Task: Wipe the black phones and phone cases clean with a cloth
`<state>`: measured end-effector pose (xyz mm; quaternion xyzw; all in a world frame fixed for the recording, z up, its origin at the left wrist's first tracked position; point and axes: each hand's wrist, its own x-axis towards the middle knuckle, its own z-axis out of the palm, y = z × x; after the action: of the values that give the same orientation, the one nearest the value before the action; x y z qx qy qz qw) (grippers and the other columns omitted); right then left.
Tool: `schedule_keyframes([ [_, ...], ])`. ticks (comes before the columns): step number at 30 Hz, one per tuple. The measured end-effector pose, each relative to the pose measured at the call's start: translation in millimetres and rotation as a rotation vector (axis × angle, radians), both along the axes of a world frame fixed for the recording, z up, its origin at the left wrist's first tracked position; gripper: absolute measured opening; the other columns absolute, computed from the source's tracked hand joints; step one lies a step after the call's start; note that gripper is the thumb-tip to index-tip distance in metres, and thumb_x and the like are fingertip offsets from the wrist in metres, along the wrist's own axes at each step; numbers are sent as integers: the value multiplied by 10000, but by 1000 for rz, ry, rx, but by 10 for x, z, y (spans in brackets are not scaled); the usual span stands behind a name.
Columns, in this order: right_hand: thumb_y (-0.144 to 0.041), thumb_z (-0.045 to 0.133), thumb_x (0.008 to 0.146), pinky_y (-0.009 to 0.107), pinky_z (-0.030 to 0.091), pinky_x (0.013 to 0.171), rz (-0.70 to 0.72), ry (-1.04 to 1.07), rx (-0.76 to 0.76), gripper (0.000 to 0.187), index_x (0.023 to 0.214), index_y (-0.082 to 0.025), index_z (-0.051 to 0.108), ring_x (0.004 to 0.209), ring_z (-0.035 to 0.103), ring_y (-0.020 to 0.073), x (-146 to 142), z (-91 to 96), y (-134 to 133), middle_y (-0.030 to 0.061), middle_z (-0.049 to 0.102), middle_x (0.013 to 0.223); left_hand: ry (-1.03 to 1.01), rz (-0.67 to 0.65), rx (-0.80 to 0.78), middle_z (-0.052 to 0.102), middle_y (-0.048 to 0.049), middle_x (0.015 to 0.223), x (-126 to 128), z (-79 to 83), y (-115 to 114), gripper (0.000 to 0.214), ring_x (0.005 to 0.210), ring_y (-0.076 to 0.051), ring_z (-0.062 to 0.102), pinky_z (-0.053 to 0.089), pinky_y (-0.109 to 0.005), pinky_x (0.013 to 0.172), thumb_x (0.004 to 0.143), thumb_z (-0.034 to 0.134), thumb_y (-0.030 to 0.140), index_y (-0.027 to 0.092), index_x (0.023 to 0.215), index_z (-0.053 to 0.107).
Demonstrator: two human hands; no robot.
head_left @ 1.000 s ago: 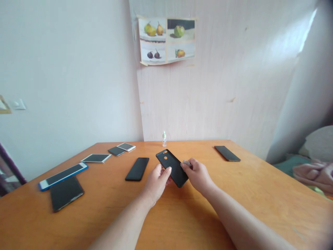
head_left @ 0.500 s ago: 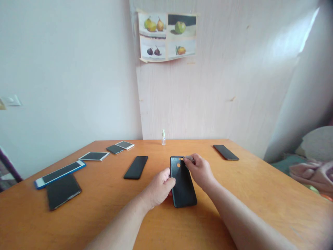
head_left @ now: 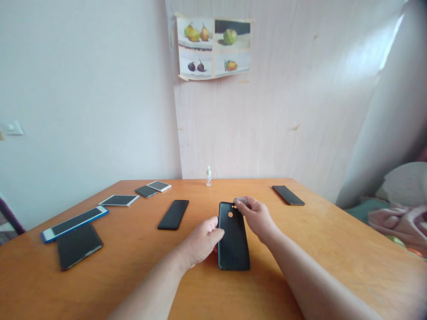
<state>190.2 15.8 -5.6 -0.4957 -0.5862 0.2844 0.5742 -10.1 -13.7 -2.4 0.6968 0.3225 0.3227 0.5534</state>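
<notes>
Wood counter (head_left: 333,249), pale wall (head_left: 100,89); black case (head_left: 233,246), long axis up-frame, holed end (head_left: 224,209) topmost, in my left grip (head_left: 204,242); right grip (head_left: 259,218) pinching grey wad (head_left: 239,201).

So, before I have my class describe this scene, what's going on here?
A person at a wooden table is handling a black phone case, its inner side facing up. The left hand grips its left edge; the right hand pinches a small greyish piece, too small to identify, at its upper right corner. A dark phone lies to the left, and a small bottle stands behind.
</notes>
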Motion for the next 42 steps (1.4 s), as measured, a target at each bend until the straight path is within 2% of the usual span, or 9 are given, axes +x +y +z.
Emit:
schedule_keyframes([
  [5, -537, 608, 785, 272, 412, 661, -129, 49, -30, 360, 824, -185, 667, 690, 555, 159, 48, -6, 32, 19, 647, 728, 205, 189, 178, 533, 39, 701, -6, -22, 56, 82, 667, -132, 494, 360, -235, 613, 842, 475, 236, 185, 840, 539],
  [10, -433, 595, 761, 265, 415, 630, -106, 37, -60, 274, 860, -184, 653, 679, 563, 152, 31, -11, 26, 32, 675, 781, 424, 282, 335, 574, 20, 709, -23, -95, 142, 110, 695, -157, 539, 359, -246, 613, 853, 468, 239, 198, 857, 571],
  [13, -390, 586, 750, 260, 409, 605, -117, -55, -92, 238, 862, -192, 655, 657, 560, 152, 4, -31, 13, 14, 661, 731, 491, 314, 409, 653, -17, 819, -39, -132, 158, 239, 785, -193, 602, 407, -272, 677, 904, 472, 361, 211, 1025, 613],
  [18, -359, 553, 776, 258, 415, 628, -120, -214, -74, 190, 833, -211, 659, 702, 595, 160, 8, -56, 13, 16, 680, 760, 588, 433, 511, 676, -75, 1021, -57, -131, 123, 506, 953, -235, 630, 457, -331, 828, 887, 513, 533, 204, 1271, 543],
  [25, -341, 584, 767, 253, 380, 595, -187, -394, -105, 135, 820, -217, 600, 653, 571, 157, 28, -96, 30, -5, 642, 697, 714, 265, 609, 569, -120, 1314, -8, -22, -49, 1009, 1222, -359, 495, 387, -492, 1023, 578, 668, 811, 252, 1386, 439],
  [28, -314, 577, 774, 250, 377, 615, -134, -485, -120, 98, 764, -220, 603, 660, 571, 152, 25, -108, 35, -6, 644, 691, 741, 212, 604, 513, -121, 1395, 20, -16, -83, 1079, 1280, -371, 444, 346, -514, 1065, 538, 744, 728, 254, 1432, 371],
  [33, -281, 562, 788, 245, 361, 620, -128, -586, -124, 88, 739, -215, 594, 669, 554, 152, 56, -115, 51, -10, 614, 676, 705, 211, 649, 519, -101, 1387, 25, -7, -92, 878, 1291, -333, 441, 317, -464, 1099, 604, 755, 480, 246, 1378, 414],
  [39, -273, 600, 798, 255, 336, 647, -173, -840, -180, 70, 802, -208, 625, 725, 537, 162, 89, -121, 27, 36, 611, 816, 741, 301, 556, 553, -129, 1313, -1, 11, -74, 792, 1225, -360, 487, 378, -480, 1024, 597, 728, 443, 227, 1308, 454],
  [42, -244, 586, 805, 254, 336, 653, -76, -863, -146, 47, 804, -210, 619, 735, 540, 162, 13, -122, -25, 29, 614, 806, 688, 290, 551, 546, -124, 1333, 8, -19, -57, 818, 1217, -349, 503, 381, -449, 1029, 596, 721, 379, 221, 1341, 421],
])
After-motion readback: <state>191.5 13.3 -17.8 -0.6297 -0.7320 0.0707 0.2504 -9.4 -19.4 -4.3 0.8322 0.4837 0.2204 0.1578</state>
